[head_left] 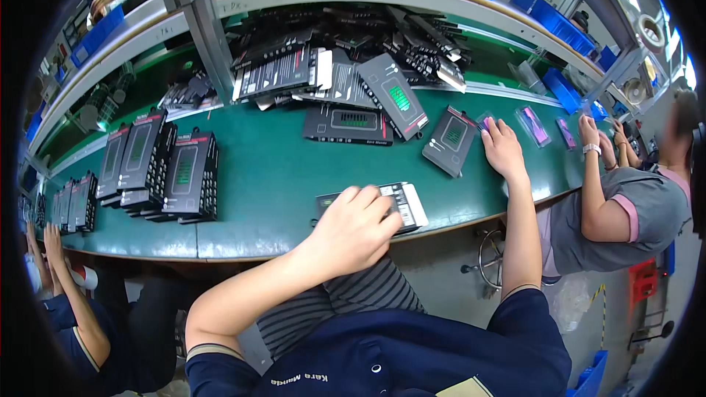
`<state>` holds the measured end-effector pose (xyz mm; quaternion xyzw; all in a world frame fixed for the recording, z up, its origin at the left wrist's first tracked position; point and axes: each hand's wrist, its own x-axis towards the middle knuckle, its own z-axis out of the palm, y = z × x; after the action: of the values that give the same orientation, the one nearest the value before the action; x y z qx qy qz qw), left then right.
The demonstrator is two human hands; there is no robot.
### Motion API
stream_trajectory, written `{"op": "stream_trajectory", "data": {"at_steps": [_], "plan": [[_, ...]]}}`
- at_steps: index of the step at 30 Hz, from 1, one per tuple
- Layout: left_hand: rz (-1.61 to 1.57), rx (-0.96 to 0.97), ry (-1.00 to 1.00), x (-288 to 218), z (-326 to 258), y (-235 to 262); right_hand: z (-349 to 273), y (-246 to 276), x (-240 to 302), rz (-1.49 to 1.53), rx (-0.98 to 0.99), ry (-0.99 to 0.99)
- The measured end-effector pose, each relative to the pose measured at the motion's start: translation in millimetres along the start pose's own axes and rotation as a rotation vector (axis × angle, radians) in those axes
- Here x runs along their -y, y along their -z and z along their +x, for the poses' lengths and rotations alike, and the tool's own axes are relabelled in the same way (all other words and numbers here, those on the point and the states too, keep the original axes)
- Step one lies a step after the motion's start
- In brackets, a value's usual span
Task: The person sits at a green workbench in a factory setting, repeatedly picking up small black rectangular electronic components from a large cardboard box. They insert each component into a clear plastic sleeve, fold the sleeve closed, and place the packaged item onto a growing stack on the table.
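My left hand [357,226] is curled over a black cardboard box [329,202] lying flat near the table's front edge. A white end flap [414,204] of that box stands open on its right. Farther right, my right hand [504,148] reaches across the table with its fingers bent onto a small clear plastic pack holding something pink-purple [485,122]; the fingers cover much of the pack. Just left of this hand lies another black box [450,140] with a green printed picture. Several similar boxes lie behind, among them a grey-black one [393,95] leaning on the pile.
Stacked black boxes [190,176] stand on the green table [254,176] at left. A large heap of boxes [353,29] lies under the shelf. More clear packs [533,126] lie at right, near a co-worker [632,206]. Another person's arm [77,294] shows at lower left.
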<state>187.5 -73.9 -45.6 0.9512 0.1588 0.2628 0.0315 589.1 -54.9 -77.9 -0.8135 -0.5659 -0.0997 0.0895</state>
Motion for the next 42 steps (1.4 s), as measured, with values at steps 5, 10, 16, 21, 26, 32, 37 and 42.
{"op": "stream_trajectory", "data": {"at_steps": [5, 10, 16, 21, 26, 32, 37, 42], "plan": [[-0.155, -0.006, 0.262, 20, 7, -16, -84, 22, 53, 0.144, -0.077, 0.194], [-0.344, 0.222, 0.198, 26, -13, 26, -117, 31, 74, 0.23, -0.138, 0.08], [0.001, -0.114, 0.542, 18, -10, 0, -101, 28, 96, 0.312, -0.229, -0.098], [-0.278, 0.065, 0.272, 9, -31, 14, -114, 38, 94, 0.478, -0.206, -0.226], [-0.143, 0.083, 0.405, 16, -31, 25, -134, 28, 85, 0.618, -0.32, -0.351], [0.241, -0.048, 0.835, 13, -42, 14, -134, 33, 99, 0.733, -0.354, -0.293], [0.111, 0.03, 0.649, 6, -65, 39, -179, 56, 154, 0.856, -0.059, 0.461], [-0.103, 0.077, 0.534, 21, -80, 53, -140, 56, 175, 0.806, 0.014, 0.479]]}}
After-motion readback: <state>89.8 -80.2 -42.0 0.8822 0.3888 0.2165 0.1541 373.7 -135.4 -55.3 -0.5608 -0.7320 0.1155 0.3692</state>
